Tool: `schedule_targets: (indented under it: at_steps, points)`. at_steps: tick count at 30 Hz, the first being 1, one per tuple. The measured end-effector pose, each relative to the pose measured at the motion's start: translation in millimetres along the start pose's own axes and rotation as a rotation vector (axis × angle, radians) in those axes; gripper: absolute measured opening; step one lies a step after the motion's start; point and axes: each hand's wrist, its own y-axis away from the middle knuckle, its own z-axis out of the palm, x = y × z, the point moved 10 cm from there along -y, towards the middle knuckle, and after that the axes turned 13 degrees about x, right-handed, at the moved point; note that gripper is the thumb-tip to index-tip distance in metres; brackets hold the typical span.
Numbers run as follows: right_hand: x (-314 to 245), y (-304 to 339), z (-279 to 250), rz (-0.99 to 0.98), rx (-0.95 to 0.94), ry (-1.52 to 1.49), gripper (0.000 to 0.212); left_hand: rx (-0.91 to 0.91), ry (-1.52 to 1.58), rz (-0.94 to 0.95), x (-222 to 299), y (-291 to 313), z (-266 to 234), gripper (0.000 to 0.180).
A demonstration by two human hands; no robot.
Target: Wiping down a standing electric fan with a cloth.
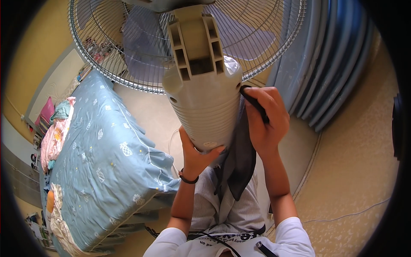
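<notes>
A standing fan (205,107) rises in front of me, its pale grey ribbed housing facing me and tapering downward. My left hand (196,150) is wrapped round the lower end of that housing, thumb across the near side. On the other side, my right hand (269,118) pinches a black cloth (242,165) against the housing's right edge. The cloth hangs down between the housing and my right forearm, over my legs. Beyond the housing spreads the round wire grille (115,79), with bluish blades (145,43) inside. Some of my left fingers are hidden behind the housing.
At the left stands a bed with a blue pineapple-print sheet (102,141), with pink clothes (58,137) along its far side. Blue pleated curtain-like folds (338,64) hang at the upper right. A thin cable (351,217) crosses the speckled floor (355,171) at the right.
</notes>
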Motion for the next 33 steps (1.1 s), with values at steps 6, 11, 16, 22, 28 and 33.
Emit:
schedule_targets:
  at_steps: [6,11,16,22,28,33]
  points:
    - [-6,2,3,-0.014,-0.014,0.054,0.032,-0.004,-0.003,-0.024,5,0,-1,0.083]
    - [-26,4,7,-0.142,-0.032,0.082,0.034,-0.001,0.028,-0.038,7,-1,0,0.083]
    - [-56,9,28,-0.277,-0.088,0.093,0.036,-0.010,-0.090,0.021,3,-2,-2,0.087]
    - [-49,10,24,-0.262,-0.061,0.065,0.036,-0.026,-0.036,-0.030,-1,0,1,0.088]
    - [-38,8,16,-0.152,-0.065,0.114,0.033,-0.020,-0.019,0.007,2,-2,0,0.083]
    - [-42,7,13,-0.149,-0.036,0.130,0.033,-0.044,-0.017,-0.012,0,0,1,0.088]
